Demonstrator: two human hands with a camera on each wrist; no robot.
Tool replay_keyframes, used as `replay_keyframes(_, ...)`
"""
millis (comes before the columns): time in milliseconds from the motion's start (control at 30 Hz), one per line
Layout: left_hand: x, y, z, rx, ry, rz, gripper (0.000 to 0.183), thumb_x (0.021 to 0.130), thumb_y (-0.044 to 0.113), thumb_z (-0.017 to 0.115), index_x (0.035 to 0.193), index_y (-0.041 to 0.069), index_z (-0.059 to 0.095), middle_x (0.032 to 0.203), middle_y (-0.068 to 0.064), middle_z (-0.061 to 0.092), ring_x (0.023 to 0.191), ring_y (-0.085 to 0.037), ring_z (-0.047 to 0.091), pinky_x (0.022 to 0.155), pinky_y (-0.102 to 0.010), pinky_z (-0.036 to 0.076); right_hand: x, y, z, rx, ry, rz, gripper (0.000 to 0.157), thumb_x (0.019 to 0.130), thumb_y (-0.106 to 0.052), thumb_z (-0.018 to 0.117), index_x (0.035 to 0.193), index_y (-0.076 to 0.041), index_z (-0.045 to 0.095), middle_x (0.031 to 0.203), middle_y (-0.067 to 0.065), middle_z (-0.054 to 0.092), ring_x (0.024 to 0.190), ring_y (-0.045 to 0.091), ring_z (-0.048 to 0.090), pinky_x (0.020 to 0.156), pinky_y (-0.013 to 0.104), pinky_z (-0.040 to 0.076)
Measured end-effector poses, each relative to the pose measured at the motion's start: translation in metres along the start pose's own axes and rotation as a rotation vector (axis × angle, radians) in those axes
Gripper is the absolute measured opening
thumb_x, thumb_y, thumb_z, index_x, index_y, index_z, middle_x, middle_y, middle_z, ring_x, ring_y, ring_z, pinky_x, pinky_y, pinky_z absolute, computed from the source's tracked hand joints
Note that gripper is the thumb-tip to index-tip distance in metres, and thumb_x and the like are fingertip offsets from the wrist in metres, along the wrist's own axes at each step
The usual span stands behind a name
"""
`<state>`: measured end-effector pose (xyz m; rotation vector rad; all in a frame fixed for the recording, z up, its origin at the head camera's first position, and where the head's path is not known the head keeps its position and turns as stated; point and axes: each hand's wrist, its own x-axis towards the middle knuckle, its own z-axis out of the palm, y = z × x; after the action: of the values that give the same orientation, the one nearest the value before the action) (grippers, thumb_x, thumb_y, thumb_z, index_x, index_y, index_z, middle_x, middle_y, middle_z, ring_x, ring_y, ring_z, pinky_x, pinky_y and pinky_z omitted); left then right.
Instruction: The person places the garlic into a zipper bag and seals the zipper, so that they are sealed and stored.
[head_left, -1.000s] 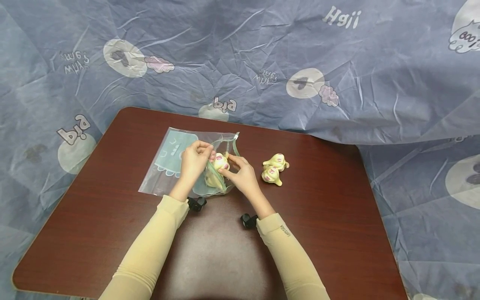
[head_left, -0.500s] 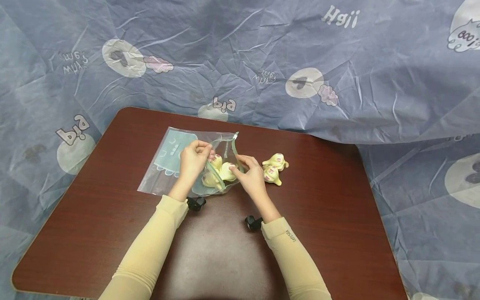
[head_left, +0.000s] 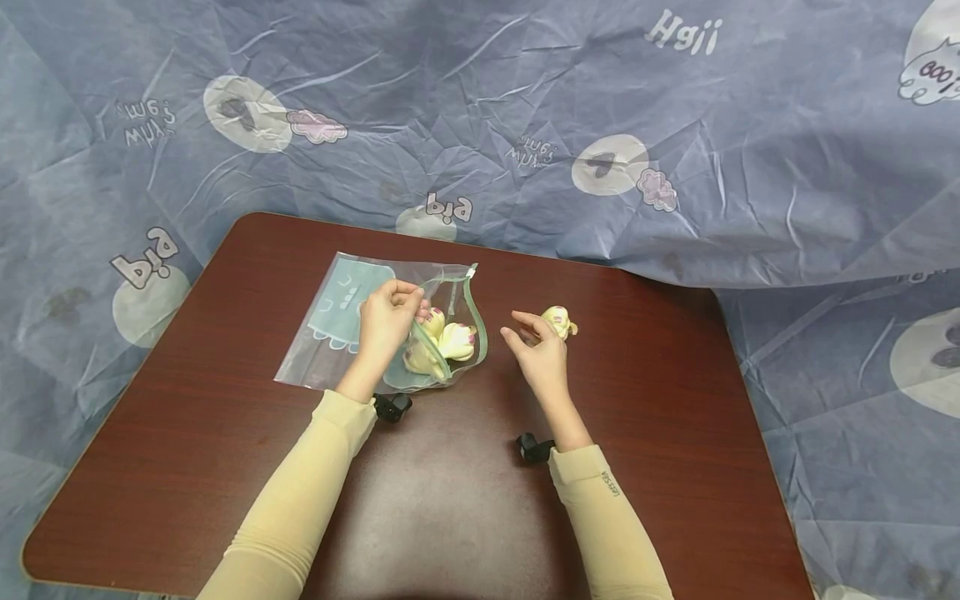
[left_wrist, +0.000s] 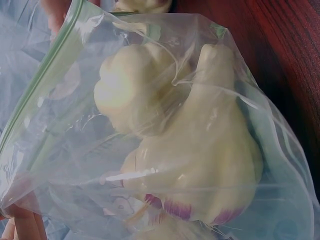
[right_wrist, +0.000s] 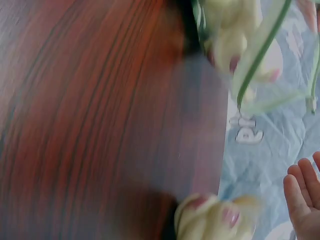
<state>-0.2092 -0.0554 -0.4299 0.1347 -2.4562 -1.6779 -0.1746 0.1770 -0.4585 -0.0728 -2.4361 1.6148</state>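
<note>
My left hand (head_left: 390, 323) pinches the near lip of a clear zip bag (head_left: 482, 329) with a green-edged mouth, held open toward the right. Inside lie several garlic bulbs (head_left: 456, 342), cream with purple patches; the left wrist view shows a large garlic bulb (left_wrist: 200, 160) through the plastic. My right hand (head_left: 543, 357) hovers to the right of the bag, fingers spread a little and holding nothing. Just behind its knuckles a garlic bulb (head_left: 558, 318) rests on the table; the second bulb there is hidden by the hand. The right wrist view has a garlic bulb (right_wrist: 215, 220) below.
The dark red-brown table (head_left: 660, 433) carries everything. A blue-grey printed cloth (head_left: 480, 125) hangs behind its far edge and down the sides. A small white slider (head_left: 470, 272) sits at the bag's far corner.
My right hand has let go of a garlic bulb inside the bag, drawn out of its mouth and moved right to the loose bulbs. The left hand has stayed on the bag.
</note>
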Motion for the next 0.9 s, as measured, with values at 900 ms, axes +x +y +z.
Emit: replay_keyframes(900, 0.0, -0.002, 0.002, -0.009, -0.003, -0.018, 0.02, 0.094, 0.023, 0.065, 0.102, 0.005, 0.069, 0.09, -0.012, 0.077, 0.082, -0.028, 0.074, 0.088, -0.04, 0.055, 0.003, 0.039, -0.054, -0.119, 0.075, 0.144, 0.058, 0.082, -0.027, 0.081, 0.132, -0.005, 0.059, 0.133, 0.013, 0.057, 0.131, 0.03, 0.052, 0.111, 0.039, 0.041)
